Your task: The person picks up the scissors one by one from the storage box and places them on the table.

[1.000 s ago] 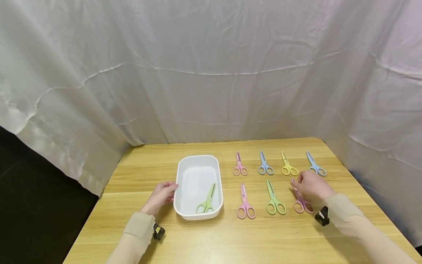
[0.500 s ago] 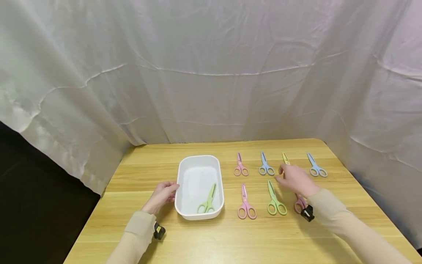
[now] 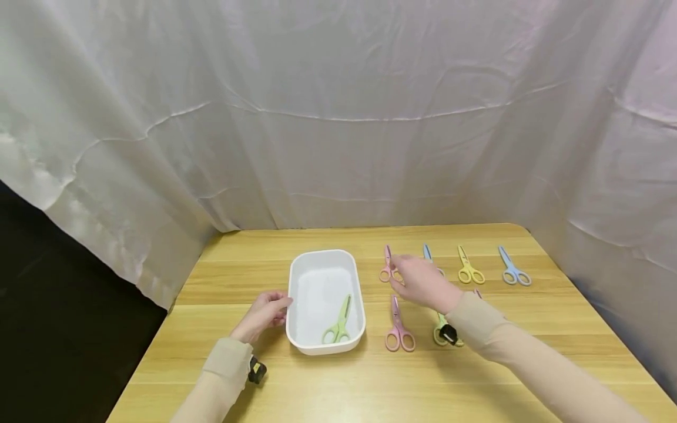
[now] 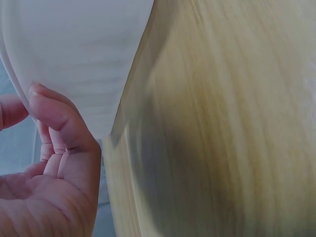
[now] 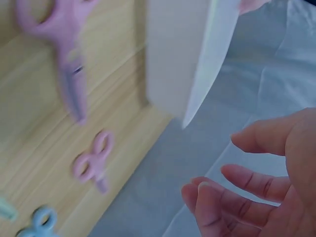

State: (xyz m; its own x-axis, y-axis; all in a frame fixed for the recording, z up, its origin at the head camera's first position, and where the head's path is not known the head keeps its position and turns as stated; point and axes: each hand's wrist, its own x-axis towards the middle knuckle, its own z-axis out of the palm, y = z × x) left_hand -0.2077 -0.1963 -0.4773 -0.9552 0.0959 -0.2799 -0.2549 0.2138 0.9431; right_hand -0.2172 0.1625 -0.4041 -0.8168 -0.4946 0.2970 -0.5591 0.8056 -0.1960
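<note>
A white plastic tray (image 3: pixel 326 349) stands left of centre on the table, with one pair of green scissors (image 3: pixel 342 320) lying inside it. My left hand (image 3: pixel 262 315) grips its left rim between thumb and fingers. Over the rows of scissors hovers my right hand (image 3: pixel 425 283), fingers loosely bent and holding nothing in the right wrist view. Its fingertips overlap the back pink scissors (image 3: pixel 388 254) in the head view; the front pink scissors (image 3: pixel 396 320) lie just below. The hand and wrist partly cover blue scissors (image 3: pixel 426 252) and green scissors (image 3: pixel 439 336).
Yellow scissors (image 3: pixel 465 263) and another pair of blue scissors (image 3: pixel 509 265) lie at the back right. Beneath the right sleeve, the tip of more pink scissors (image 3: pixel 478 293) shows. A grey-white curtain (image 3: pixel 338 170) hangs behind the wooden table (image 3: pixel 317 388).
My right hand has moved left across the scissors, from the far-right pink pair to near the back-left pink pair, carrying nothing. My left hand stays on the tray.
</note>
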